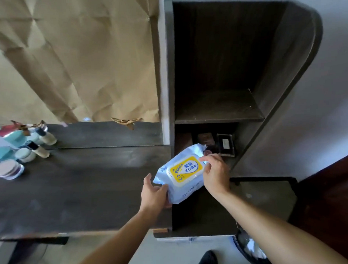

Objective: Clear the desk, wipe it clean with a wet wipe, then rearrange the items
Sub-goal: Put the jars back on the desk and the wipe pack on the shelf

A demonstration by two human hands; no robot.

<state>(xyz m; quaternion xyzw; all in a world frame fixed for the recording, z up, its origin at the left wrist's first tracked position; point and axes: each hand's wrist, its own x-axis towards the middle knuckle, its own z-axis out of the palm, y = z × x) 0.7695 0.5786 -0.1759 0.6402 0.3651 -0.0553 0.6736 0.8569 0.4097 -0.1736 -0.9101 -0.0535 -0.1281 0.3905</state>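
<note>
Left hand: the left hand [153, 192] grips the near lower corner of the wet wipe pack [182, 177], thumb on top and fingers curled beneath, closed on the soft wrapper.

Right hand: the right hand [214, 172] rests at the far right edge of the pack; its fingertips [203, 158] touch the pack beside the edge of the yellow flip lid [185, 171]. The hand is half curled, and whether it pinches the lid tab or only steadies the pack cannot be told.

Pack position: held in the air between both hands, above the right end of the desk, just in front of the lower shelf opening.

Long axis: runs from the left hand, near and low, up and away toward the right hand (a diagonal, label facing the camera).

Nearer hand for opening: the right, judging by its fingers already at the lid; the left looks set to act as the anchor.

Likely step: opening the lid to pull a wipe, not yet done.

Desk: the dark wooden desk [77, 187] is mostly bare in the middle.

Still on the desk: a cluster of cosmetic jars and bottles [20, 155] at the far left, well apart from the hands.

Shelf unit: a dark shelf unit [220, 108] stands at the right, with small dark boxes [225, 147] on its lower level just behind the pack.
</note>
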